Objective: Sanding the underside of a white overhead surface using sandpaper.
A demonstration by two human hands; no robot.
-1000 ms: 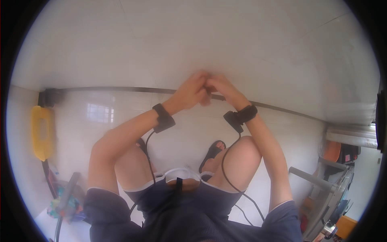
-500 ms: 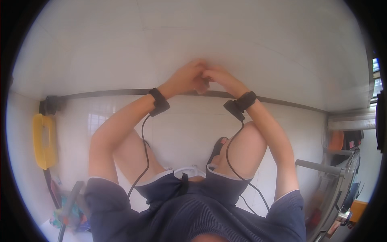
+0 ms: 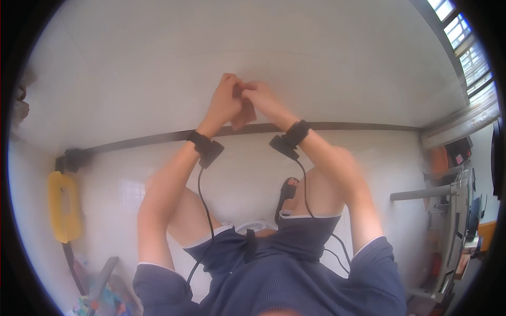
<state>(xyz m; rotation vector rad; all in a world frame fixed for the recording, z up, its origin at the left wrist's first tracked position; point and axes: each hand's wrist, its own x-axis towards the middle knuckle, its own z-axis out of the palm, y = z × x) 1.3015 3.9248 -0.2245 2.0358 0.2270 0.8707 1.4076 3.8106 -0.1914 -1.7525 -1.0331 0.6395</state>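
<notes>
In front of the pale wall, my left hand (image 3: 223,103) has its fingers wrapped round a small, flat, pinkish-brown piece (image 3: 243,117). The piece hangs down between my hands, and its kind is too blurred to tell. My right hand (image 3: 262,99) pinches the piece's upper part, its fingertips meeting those of the left hand. A black strap with a small dark box and cable sits on each wrist.
A dark strip (image 3: 363,127) runs along the base of the wall. To the left is a yellow handle-shaped thing (image 3: 64,206). On the right stands a grey metal frame (image 3: 453,210), with a barred window (image 3: 472,52) above.
Both hands have shifted a little to the left, still together. More of the pinkish-brown piece shows below them. The view has turned, bringing more of the window in.
</notes>
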